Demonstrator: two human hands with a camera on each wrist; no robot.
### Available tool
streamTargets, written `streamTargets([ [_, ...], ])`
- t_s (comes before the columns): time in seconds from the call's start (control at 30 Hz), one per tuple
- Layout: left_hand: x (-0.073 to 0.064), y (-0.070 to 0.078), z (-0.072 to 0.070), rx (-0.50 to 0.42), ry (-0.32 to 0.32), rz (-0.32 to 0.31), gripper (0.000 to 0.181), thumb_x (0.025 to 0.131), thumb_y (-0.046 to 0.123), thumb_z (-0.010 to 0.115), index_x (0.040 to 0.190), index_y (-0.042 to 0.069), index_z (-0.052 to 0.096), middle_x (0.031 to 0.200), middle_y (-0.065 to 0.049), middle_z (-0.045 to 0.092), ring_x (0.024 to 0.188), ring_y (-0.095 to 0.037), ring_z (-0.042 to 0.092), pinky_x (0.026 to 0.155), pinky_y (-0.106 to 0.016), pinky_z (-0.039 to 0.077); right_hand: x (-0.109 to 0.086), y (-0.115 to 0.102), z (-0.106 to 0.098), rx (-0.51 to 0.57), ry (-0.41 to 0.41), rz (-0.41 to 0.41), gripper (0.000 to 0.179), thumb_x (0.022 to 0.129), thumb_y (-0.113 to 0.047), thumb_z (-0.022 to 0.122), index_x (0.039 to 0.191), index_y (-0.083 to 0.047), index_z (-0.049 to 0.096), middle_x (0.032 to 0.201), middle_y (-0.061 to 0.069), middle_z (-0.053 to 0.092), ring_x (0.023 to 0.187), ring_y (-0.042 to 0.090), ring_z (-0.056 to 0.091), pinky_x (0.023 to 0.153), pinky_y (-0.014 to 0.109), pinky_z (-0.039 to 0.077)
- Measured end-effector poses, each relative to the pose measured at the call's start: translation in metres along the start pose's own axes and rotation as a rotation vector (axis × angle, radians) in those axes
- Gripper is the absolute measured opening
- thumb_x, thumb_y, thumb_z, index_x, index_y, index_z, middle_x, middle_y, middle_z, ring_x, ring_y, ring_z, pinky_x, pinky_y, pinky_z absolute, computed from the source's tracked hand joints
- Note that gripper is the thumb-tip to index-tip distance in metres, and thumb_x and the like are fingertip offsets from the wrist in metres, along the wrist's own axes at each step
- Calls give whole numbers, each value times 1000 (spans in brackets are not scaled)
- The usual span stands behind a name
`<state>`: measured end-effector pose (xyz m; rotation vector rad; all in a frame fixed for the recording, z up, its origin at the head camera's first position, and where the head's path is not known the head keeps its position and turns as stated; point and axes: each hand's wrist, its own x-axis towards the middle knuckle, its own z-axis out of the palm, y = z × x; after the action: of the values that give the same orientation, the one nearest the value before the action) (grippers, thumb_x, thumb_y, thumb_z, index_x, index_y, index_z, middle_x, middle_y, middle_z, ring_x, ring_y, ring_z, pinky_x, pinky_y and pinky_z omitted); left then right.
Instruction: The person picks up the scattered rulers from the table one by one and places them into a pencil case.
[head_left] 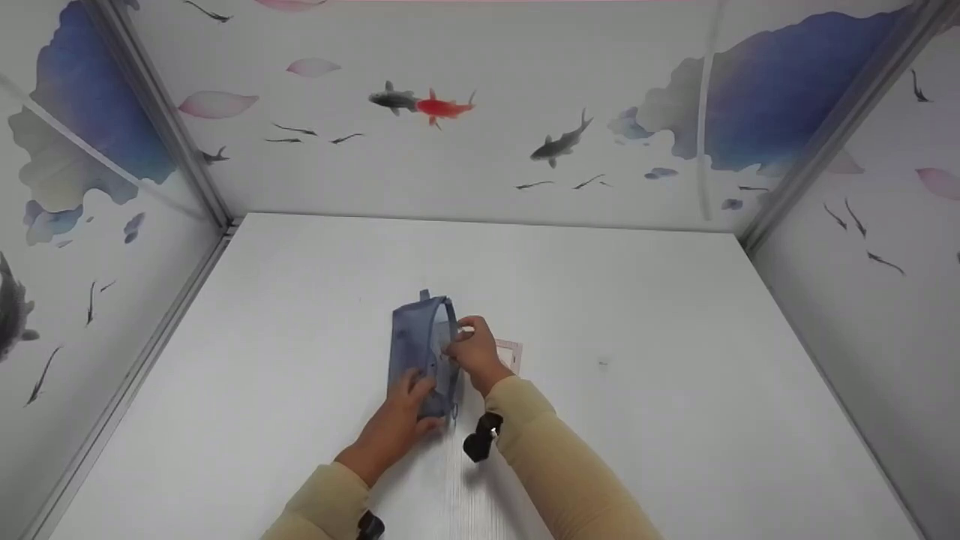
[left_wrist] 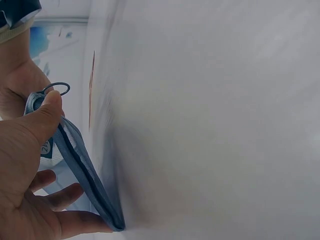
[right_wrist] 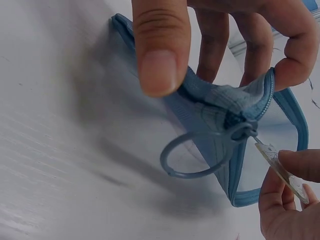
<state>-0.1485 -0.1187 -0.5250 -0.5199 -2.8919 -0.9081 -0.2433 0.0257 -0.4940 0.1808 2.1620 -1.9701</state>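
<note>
A blue zip pouch (head_left: 411,337) stands on the white table with its zipped mouth parted toward the right. My left hand (head_left: 397,420) grips its near end, thumb by the zip and fingers spread along the side. A blue ring pull (right_wrist: 192,155) hangs at that end, close to the left thumb (right_wrist: 160,65). At the mouth my right hand (head_left: 476,349) pinches a thin, clear, ruler-like piece (right_wrist: 282,172) with fine markings between thumb and fingers. One end of that piece points into the pouch.
A flat piece with a pinkish border (head_left: 516,351) lies on the table (head_left: 637,300) behind the right wrist, partly hidden. Farther right is a small pale item (head_left: 603,363). Printed panels with fish (head_left: 442,107) rise along the back and both sides.
</note>
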Motion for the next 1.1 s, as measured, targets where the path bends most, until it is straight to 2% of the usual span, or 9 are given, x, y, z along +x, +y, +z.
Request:
streamTargets([
  [0.13, 0, 0, -1, 5, -4, 4, 54, 83, 24, 76, 126, 9, 48, 136, -28, 38, 120, -45, 49, 88, -49, 51, 0, 0, 2, -12, -13, 3, 51, 80, 13, 61, 127, 3, 43, 106, 19, 56, 80, 19, 56, 69, 30, 52],
  [0.33, 0, 0, 0, 3, -10, 10, 53, 83, 23, 76, 126, 9, 47, 136, -28, 37, 119, -45, 50, 87, -49, 51, 0, 2, 6, -28, -31, 8, 45, 81, 13, 60, 122, 2, 45, 96, 12, 54, 77, 18, 57, 69, 32, 54],
  [0.47, 0, -1, 1, 10, 0, 28, 53, 83, 23, 76, 125, 8, 47, 135, -28, 38, 117, -45, 52, 86, -48, 52, -2, 3, 8, -47, -53, -2, 45, 82, 13, 58, 124, 5, 46, 90, 8, 51, 74, 18, 55, 69, 31, 53],
  [0.57, 0, -1, 0, 9, -12, 15, 54, 83, 22, 76, 126, 8, 46, 136, -29, 37, 117, -45, 52, 85, -48, 52, -4, 3, 8, -58, -58, -1, 45, 83, 13, 58, 126, 5, 46, 88, 6, 50, 74, 17, 56, 70, 31, 52],
  [0.73, -1, 1, -1, 11, -33, -12, 54, 84, 22, 75, 128, 9, 45, 137, -28, 36, 119, -44, 51, 85, -48, 52, -4, 4, 9, -57, -60, -3, 45, 83, 13, 59, 126, 4, 47, 88, 5, 50, 78, 18, 58, 71, 32, 53],
  [0.9, 0, 1, -1, 9, -29, -15, 54, 84, 22, 76, 127, 9, 46, 137, -28, 36, 120, -44, 50, 87, -49, 51, -4, 3, 8, -50, -54, -5, 45, 83, 13, 59, 125, 4, 48, 92, 9, 52, 77, 18, 57, 70, 32, 53],
  [1.1, 1, 1, -1, 3, -32, -16, 53, 84, 22, 76, 126, 9, 46, 138, -30, 36, 121, -45, 49, 89, -50, 50, -3, -1, 6, -45, -40, -4, 44, 82, 12, 60, 124, 3, 50, 90, 5, 50, 74, 17, 55, 67, 30, 51],
])
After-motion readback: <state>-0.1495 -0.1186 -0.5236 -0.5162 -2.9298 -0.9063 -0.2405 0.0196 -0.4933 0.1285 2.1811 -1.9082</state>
